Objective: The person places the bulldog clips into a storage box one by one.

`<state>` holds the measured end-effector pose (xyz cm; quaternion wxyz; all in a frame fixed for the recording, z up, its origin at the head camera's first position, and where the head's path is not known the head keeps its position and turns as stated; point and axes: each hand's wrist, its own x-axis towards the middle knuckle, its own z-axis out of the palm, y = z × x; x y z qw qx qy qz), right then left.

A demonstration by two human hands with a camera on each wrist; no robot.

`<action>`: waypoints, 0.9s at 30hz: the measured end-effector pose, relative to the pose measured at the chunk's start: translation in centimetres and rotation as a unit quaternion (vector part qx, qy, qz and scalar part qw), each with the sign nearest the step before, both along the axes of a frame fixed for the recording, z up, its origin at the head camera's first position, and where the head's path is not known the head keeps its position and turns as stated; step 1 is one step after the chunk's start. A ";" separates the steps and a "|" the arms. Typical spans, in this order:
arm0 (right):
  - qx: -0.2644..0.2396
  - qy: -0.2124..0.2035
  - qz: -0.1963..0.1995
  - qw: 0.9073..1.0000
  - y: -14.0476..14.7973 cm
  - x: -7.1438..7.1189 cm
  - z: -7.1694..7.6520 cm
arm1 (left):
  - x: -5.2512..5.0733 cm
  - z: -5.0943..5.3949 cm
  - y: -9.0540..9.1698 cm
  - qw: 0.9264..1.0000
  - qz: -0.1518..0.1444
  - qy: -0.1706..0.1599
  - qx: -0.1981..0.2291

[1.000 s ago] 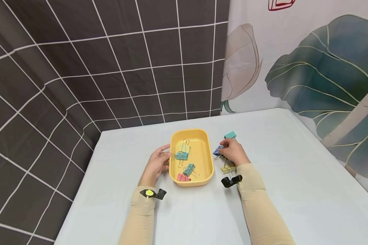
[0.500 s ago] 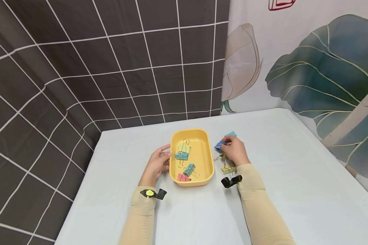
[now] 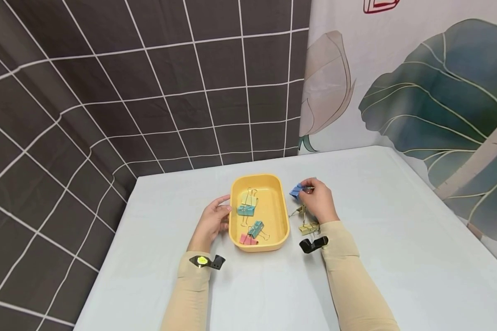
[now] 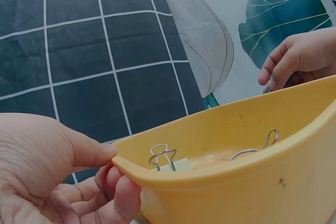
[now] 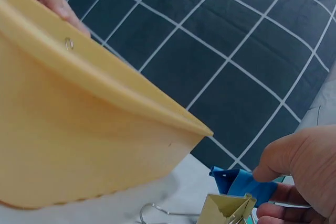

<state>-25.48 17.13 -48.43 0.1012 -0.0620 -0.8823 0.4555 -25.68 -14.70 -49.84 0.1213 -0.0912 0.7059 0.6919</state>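
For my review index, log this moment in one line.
left hand: grips yellow tray | right hand: pinches blue clip | inside tray: four clips | beside tray: yellow clip

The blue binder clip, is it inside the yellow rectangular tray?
No, the right hand holds the blue binder clip outside the yellow tray.

No readable words or numbers.
A red outlined mark (image 3: 380, 5) stands on the pale hanging (image 3: 335, 18), above the far right corner of the desk (image 3: 397, 230); it is cut off at the top and cannot be read. The yellow-green patch (image 3: 201, 260) on the left wrist's black band (image 3: 217, 262) is too small to read.
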 end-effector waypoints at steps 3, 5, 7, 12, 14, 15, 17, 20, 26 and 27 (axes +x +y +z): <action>-0.005 0.005 0.004 1.000 -0.2 0.1 0.3 | 0.1 0.1 0.0 1.000 0.000 0.000 0.002; -0.010 0.008 0.007 1.000 -0.3 0.2 0.6 | 0.1 0.1 0.0 1.000 0.000 0.000 0.002; -0.013 0.012 0.009 1.000 -0.4 0.2 0.8 | 0.1 0.1 0.0 1.000 0.000 -0.001 0.003; -0.022 0.024 0.021 0.999 -0.8 0.4 1.6 | 0.1 0.2 0.0 1.000 0.001 -0.001 0.003; -0.028 0.029 0.029 0.999 -1.1 0.4 1.8 | 0.1 0.2 0.1 1.000 0.002 -0.001 0.001; -0.029 0.031 0.032 0.999 -1.4 0.5 1.9 | 0.1 0.2 0.1 1.000 0.002 -0.001 0.001; -0.032 0.036 0.043 0.998 -1.9 0.6 2.0 | 0.2 0.2 0.1 1.000 0.002 0.001 -0.001; -0.027 0.045 0.062 0.997 -2.7 0.8 2.3 | 0.2 0.2 0.1 1.000 0.002 0.001 -0.001; -0.020 0.049 0.099 0.994 -4.5 1.3 2.8 | 0.1 0.1 0.1 1.000 0.004 0.000 -0.004; -0.018 0.050 0.105 0.993 -4.8 1.4 2.8 | 0.1 0.1 0.1 1.000 0.005 -0.001 -0.003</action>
